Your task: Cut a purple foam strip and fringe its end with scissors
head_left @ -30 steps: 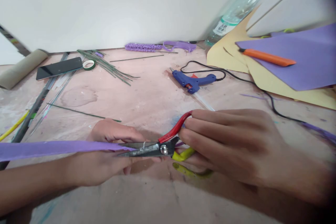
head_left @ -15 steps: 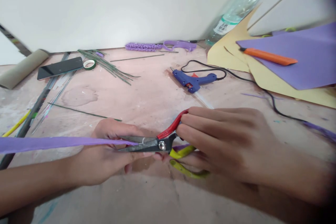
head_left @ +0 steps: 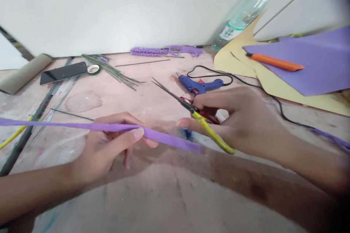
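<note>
Left hand (head_left: 109, 149) pinches the purple paper strip (head_left: 82, 126) taut above the near tabletop (head_left: 153, 204), w/ right hand (head_left: 235, 123) gripping the scissors (head_left: 191, 111), blades shut & angled far-left, clear of the strip, blue glue gun (head_left: 201, 85) beyond.

Scissors (head_left: 191, 111): no longer closed on the purple strip (head_left: 109, 128) but lifted clear by the right hand (head_left: 240, 120), blades now pointing up and away toward the wall; left hand (head_left: 109, 145) raises the strip, its cut end now hanging free.
</note>
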Available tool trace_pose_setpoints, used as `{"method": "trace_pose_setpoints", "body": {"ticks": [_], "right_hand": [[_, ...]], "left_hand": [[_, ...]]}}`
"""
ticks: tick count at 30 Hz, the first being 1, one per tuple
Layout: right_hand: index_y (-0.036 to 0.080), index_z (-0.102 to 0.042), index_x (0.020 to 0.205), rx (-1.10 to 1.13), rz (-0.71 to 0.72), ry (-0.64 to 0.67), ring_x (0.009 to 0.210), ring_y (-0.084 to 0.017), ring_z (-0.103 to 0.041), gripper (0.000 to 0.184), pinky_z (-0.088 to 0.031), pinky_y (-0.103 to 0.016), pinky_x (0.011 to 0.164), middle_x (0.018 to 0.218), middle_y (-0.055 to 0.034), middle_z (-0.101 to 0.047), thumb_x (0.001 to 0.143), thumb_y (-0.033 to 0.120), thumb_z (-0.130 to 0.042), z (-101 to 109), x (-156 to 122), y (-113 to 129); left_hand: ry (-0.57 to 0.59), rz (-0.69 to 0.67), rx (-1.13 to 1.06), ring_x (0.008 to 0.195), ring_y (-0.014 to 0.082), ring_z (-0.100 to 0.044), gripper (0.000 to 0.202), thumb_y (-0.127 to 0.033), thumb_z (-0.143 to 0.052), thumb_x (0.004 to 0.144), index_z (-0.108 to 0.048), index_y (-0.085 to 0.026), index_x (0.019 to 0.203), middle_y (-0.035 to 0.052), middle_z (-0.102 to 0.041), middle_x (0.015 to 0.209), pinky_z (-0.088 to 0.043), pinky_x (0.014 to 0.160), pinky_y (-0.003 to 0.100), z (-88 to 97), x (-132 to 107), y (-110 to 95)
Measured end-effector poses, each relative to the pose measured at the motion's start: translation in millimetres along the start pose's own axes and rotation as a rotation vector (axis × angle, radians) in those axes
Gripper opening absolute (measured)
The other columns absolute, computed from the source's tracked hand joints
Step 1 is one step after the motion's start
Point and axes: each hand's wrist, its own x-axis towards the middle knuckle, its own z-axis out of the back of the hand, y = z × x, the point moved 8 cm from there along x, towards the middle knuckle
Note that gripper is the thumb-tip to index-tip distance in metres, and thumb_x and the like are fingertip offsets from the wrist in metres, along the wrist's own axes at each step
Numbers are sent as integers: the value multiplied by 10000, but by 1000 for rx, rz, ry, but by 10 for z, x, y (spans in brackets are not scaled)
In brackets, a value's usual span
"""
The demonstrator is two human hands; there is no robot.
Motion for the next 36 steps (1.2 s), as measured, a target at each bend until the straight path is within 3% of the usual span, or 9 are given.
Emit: {"method": "trace_pose_setpoints", "body": {"ticks": [2,5,10,12,15,20,25,31,36], "right_hand": [[186,-501,637,183,-112,123,559,-95,-370,438,-274,-260,509,583,43,-400,941,434,-696,-84,6,-86],[180,-539,650,399,-147,256,566,-98,-377,371,-269,-274,519,598,40,-432,937,375,-671,-170,-2,-54],[174,-548,655,514,-157,282,556,-80,-359,281,-245,-267,515,596,55,-414,936,170,-555,-141,-3,11],[174,-567,681,582,-158,260,577,-85,-394,233,-270,-258,520,614,51,-444,914,176,-579,-122,-12,48],[168,-573,697,705,-202,245,587,-86,-406,212,-306,-241,530,625,52,-454,903,190,-613,-173,-50,97],[145,-624,689,892,-232,290,544,-70,-398,247,-304,-210,481,600,60,-488,854,264,-764,-382,-123,180],[151,-627,718,898,-197,255,540,-65,-369,216,-302,-212,485,610,64,-479,889,230,-733,-353,-162,213],[163,-566,704,808,-138,247,549,-62,-368,251,-285,-219,489,628,69,-454,929,212,-666,-272,-167,245],[158,-584,714,752,-73,219,536,-60,-386,239,-283,-211,475,613,67,-461,944,205,-629,-259,-136,231]], "left_hand": [[-27,-36,-26,404,71,-582,136,-277,-712,962,-756,-169,893,51,-820,838,-485,375,150,42,-4,-30],[-74,-117,-38,427,104,-615,151,-267,-695,960,-787,-163,900,45,-802,811,-516,370,185,89,-11,-105],[-107,-187,-53,495,130,-635,245,-297,-628,989,-814,-156,913,76,-809,882,-563,449,236,103,-22,-187],[-67,-175,-56,540,139,-641,270,-352,-626,990,-824,-169,989,82,-810,900,-566,488,240,74,-40,-174],[45,-97,36,560,140,-656,277,-403,-666,980,-812,-235,1144,34,-771,748,-534,517,216,-18,-92,-88],[144,-68,180,517,138,-643,253,-396,-655,1006,-808,-307,1187,-6,-729,631,-517,529,226,-150,-200,-30],[190,49,174,553,146,-651,361,-461,-550,1050,-833,-242,1102,31,-758,694,-510,566,243,-207,-243,26],[205,167,-12,597,193,-618,497,-553,-510,1007,-842,-192,922,56,-669,597,-497,629,298,-261,-255,61],[213,135,-49,639,219,-643,563,-563,-442,1011,-844,-170,1018,79,-685,644,-510,696,332,-276,-252,44]]}}
